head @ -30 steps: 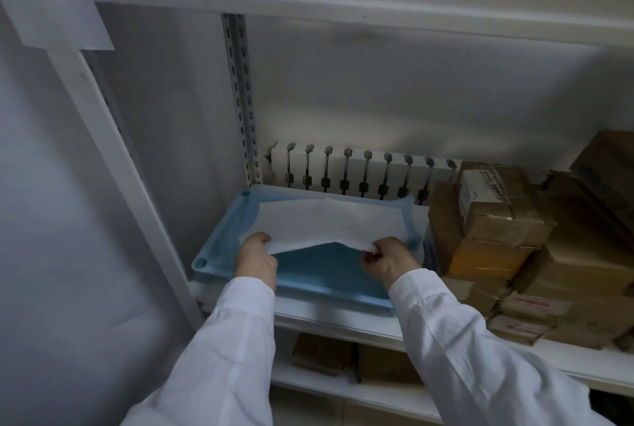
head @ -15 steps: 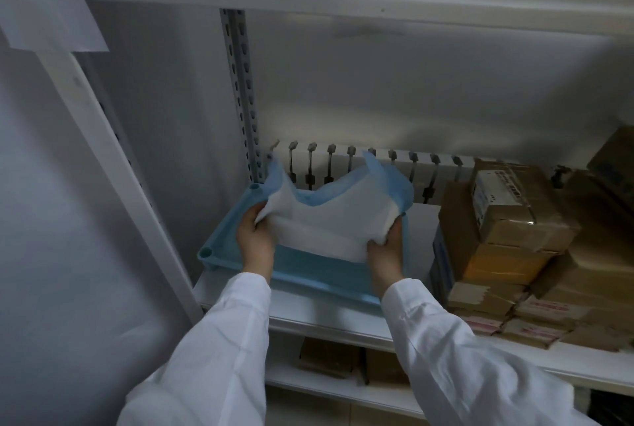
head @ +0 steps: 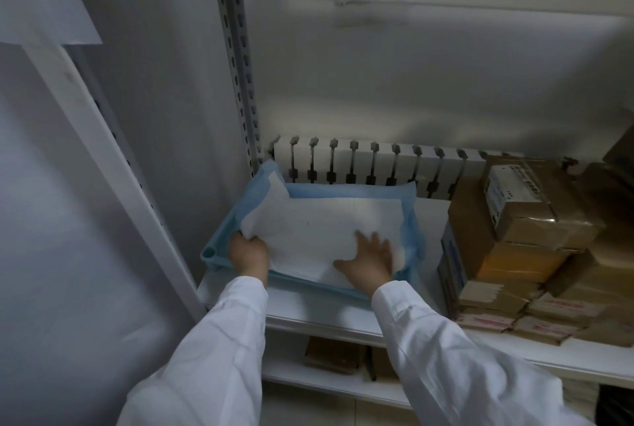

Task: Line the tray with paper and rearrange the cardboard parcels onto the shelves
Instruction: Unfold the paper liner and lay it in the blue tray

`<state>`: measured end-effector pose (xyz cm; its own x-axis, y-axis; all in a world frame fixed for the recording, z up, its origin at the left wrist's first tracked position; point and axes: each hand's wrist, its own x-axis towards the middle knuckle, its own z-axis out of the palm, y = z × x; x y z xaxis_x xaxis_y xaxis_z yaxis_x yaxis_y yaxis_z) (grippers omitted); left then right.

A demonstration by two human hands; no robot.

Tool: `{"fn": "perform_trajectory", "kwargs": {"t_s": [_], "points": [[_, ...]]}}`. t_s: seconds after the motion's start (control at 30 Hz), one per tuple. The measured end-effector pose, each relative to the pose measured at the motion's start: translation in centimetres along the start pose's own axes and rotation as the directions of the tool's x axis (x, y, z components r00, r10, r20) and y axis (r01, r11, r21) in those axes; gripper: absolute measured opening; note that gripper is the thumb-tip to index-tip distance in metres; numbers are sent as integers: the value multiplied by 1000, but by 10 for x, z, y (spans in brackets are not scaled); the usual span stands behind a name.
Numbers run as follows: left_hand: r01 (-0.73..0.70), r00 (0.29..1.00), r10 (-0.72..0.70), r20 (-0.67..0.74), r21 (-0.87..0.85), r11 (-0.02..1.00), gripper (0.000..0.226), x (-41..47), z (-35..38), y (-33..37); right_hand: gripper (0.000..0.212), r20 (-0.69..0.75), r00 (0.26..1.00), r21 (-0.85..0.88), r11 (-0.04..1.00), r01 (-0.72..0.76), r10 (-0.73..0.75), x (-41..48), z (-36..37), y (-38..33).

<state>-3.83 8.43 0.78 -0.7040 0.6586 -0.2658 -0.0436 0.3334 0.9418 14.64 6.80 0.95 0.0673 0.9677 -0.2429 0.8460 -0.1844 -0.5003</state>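
A light blue tray [head: 215, 256] sits on the left end of the white shelf [head: 329, 317]. A white paper sheet with a blue border [head: 319, 230] lies spread inside the tray, its far left corner riding up against the rack post. My left hand [head: 248, 254] grips the sheet's near left edge at the tray's front left corner. My right hand [head: 368, 261] presses flat on the sheet's near right part, fingers spread. Cardboard parcels [head: 521, 230] are stacked on the same shelf to the right of the tray.
A slotted metal upright [head: 242, 82] stands at the tray's back left. A white ribbed rack [head: 374, 165] lines the wall behind the tray. More cardboard boxes [head: 334, 355] sit on the lower shelf. A white wall closes the left side.
The sheet, held up and bunched between both hands, now lies flat in the tray. My right hand let go of its edge and spread flat on top.
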Motion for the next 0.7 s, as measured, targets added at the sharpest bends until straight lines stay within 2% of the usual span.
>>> {"fn": "perform_trajectory", "kwargs": {"t_s": [0.07, 0.13, 0.23, 0.33, 0.37, 0.43, 0.5, 0.53, 0.6, 0.67, 0.7], "points": [[-61, 997, 61, 40, -5, 998, 28, -2, 0, -2, 73, 223, 955, -121, 966, 228, -198, -5, 7, -1], [-115, 990, 122, 74, -93, 989, 21, -2, 2, -5, 77, 336, 916, -172, 941, 290, -221, -9, 15, 0], [-209, 961, 234, 149, -166, 964, 13, -4, -1, 2, 60, 210, 944, -346, 883, 316, -256, -11, 20, 4], [-210, 949, 251, 189, -212, 954, 17, 1, -4, 5, 48, 144, 943, -430, 839, 333, -300, -11, 23, 5], [-194, 956, 226, 185, -175, 965, 20, 6, -6, 2, 45, 148, 940, -431, 836, 340, -306, -11, 26, 5], [-153, 980, 143, 137, 71, 986, 32, 17, -10, -9, 42, 163, 945, -430, 842, 327, -284, -12, 32, 6], [-38, 997, 18, 69, 303, 952, 66, 19, -14, -17, 41, 190, 950, -432, 847, 309, -249, -11, 34, 8], [-25, 999, 11, 40, 355, 934, 83, 16, -16, -16, 41, 206, 950, -426, 852, 304, -236, -11, 34, 7], [-89, 993, 114, -29, 451, 888, 103, 7, -15, -12, 43, 241, 948, -409, 864, 293, -207, -9, 33, 6], [-161, 972, 232, -47, 589, 792, 105, 1, -11, -9, 47, 268, 945, -418, 862, 287, -185, -7, 30, 3], [-207, 957, 290, -13, 668, 715, 101, -2, -9, -10, 46, 274, 945, -435, 854, 287, -178, -7, 28, 1]]}}
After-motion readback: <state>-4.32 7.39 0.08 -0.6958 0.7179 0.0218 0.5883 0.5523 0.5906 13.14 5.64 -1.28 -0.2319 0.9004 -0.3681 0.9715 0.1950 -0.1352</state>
